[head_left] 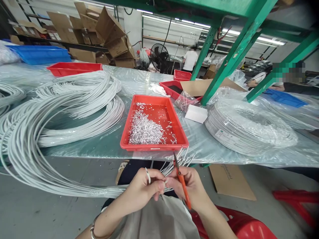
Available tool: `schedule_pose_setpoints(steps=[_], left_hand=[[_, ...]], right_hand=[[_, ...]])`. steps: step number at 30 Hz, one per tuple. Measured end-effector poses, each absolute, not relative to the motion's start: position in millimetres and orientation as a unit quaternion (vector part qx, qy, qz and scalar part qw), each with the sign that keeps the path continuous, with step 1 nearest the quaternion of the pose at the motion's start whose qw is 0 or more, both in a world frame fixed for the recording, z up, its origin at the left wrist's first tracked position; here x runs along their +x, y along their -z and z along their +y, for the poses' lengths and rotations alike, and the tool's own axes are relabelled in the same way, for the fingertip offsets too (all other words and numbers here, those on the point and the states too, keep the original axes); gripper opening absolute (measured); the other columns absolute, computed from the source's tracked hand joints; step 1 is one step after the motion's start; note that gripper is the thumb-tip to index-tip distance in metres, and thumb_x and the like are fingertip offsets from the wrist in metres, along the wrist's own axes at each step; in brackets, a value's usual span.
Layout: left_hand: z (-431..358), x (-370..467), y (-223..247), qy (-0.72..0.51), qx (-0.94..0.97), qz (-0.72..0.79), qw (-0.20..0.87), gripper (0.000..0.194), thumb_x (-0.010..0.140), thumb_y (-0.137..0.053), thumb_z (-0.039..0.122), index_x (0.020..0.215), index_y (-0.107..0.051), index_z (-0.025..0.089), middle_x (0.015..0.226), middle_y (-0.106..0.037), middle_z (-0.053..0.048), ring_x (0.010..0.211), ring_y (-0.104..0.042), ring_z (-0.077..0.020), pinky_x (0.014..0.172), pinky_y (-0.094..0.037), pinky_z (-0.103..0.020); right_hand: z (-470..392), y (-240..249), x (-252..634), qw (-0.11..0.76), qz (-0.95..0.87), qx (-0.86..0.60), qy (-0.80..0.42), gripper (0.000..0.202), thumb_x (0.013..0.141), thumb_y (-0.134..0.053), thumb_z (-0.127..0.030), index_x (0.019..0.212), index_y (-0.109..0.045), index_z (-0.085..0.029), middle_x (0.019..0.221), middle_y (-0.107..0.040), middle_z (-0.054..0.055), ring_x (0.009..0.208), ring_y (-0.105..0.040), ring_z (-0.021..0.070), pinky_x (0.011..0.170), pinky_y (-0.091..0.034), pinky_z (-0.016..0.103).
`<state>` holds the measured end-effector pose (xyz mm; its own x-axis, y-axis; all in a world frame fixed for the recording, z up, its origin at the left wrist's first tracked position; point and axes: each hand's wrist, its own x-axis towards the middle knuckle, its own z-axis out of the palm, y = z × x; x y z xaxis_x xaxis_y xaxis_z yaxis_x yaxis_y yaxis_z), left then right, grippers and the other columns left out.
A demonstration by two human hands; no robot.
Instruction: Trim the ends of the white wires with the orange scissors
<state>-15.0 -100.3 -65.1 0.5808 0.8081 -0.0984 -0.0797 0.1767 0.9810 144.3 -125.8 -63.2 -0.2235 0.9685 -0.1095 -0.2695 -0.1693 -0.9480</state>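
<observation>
My left hand point(149, 184) is closed in a pinch on a white cable point(166, 182), one of a loose bundle whose ends fan out beyond my fingers. My right hand point(189, 186) meets it fingertip to fingertip and pinches the same spot. Orange-handled snips point(183, 186) rest across the right hand, their dark blades pointing up and away. From the bundle, a large coil of white cable point(50, 179) sweeps to the left and up onto the table. A red tray point(154, 147) holding a heap of small silvery pieces point(147, 129) stands just beyond my hands.
A wrapped cable coil point(246, 129) lies right on the plastic-covered table, beside a white box point(196, 114). Green frame posts point(229, 66) rise there. Red point(74, 68) and blue point(40, 54) trays sit at back left. A red stool point(239, 225) is below right. Two people are farther off.
</observation>
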Motion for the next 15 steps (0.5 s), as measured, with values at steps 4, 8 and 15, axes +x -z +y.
schedule_pose_setpoints(steps=[4,8,15], left_hand=[[-101.1,-16.0,64.9,-0.334,0.57,0.319,0.679,0.016,0.073,-0.061,0.024,0.064,-0.063,0.011,0.057,-0.054,0.001,0.042,-0.045,-0.0071,0.045,-0.036,-0.02],[-100.0,-15.5,67.9,-0.349,0.575,0.318,0.668,0.013,0.073,-0.06,0.022,0.066,-0.066,0.012,0.062,-0.054,0.0,0.043,-0.045,-0.0072,0.044,-0.036,-0.02],[-98.9,-9.8,68.7,-0.381,0.58,0.366,0.621,0.015,0.069,-0.063,0.022,0.058,-0.06,0.013,0.051,-0.046,0.003,0.046,-0.04,-0.0086,0.043,-0.031,-0.019]], right_hand=[[-123.6,68.9,128.4,0.494,-0.368,-0.373,-0.694,0.03,0.069,-0.068,-0.04,0.055,-0.054,-0.018,0.032,-0.031,-0.011,0.033,-0.021,0.0056,0.037,-0.018,0.022],[-122.8,73.0,128.2,0.489,-0.334,-0.355,-0.723,0.03,0.072,-0.065,-0.041,0.056,-0.054,-0.018,0.031,-0.03,-0.012,0.033,-0.022,0.0065,0.039,-0.021,0.023],[-122.8,71.6,133.5,0.522,-0.334,-0.361,-0.696,0.024,0.07,-0.071,-0.035,0.062,-0.059,-0.015,0.034,-0.039,-0.01,0.035,-0.022,0.0047,0.04,-0.015,0.022]])
